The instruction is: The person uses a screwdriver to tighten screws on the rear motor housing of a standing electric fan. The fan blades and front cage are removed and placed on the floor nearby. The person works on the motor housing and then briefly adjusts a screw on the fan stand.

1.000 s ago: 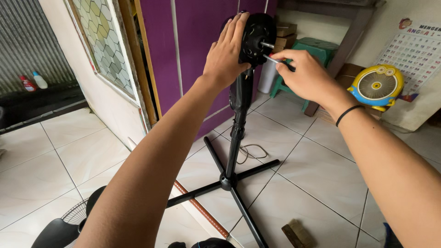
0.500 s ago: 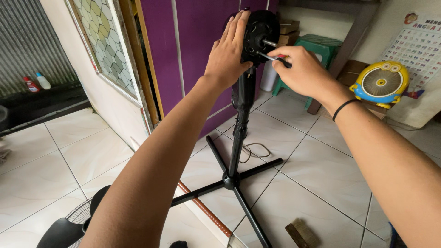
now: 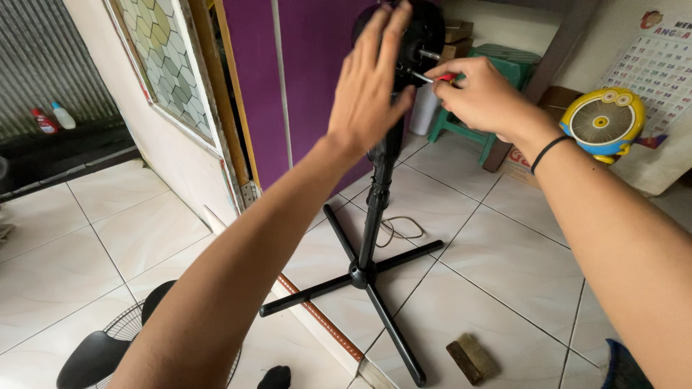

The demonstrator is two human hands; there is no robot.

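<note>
Roughly centre frame: black fan stand point(image 3: 375, 216), upright pole on a cross-shaped base, long axis vertical, feet spread over white tiled floor point(image 3: 101, 245). Purple door point(image 3: 317, 79) directly behind the stand; patterned glass window panel point(image 3: 169, 65) further left of it. Green plastic stool point(image 3: 497, 65) behind and right of the stand, yellow round toy fan point(image 3: 602, 122) further right against the wall, under a wall calendar point(image 3: 652, 57). Black fan blade and wire grille point(image 3: 108, 346) on the floor, low and left of the stand base. Brown strip of wood point(image 3: 317, 320) lying diagonally just left of the base; small wooden brush block point(image 3: 472, 358) just right of the front foot. Loose cable point(image 3: 400, 230) looped on the tiles beside the pole.

At the top of the stand: black motor housing point(image 3: 418, 36). Left hand point(image 3: 371, 86) spread flat, fingers extended, palm pressed on the near-left side of the housing, gripping nothing, only bracing. Right hand point(image 3: 479, 97) closed in a pinch around a red-handled screwdriver point(image 3: 432, 78), black band on the wrist. Screwdriver shaft roughly horizontal, tip pointing left into the housing, just right of the left hand's fingertips. Right hand nearer the screw point; housing lying left of it and slightly above. Exact screw contact too small to tell.
</note>
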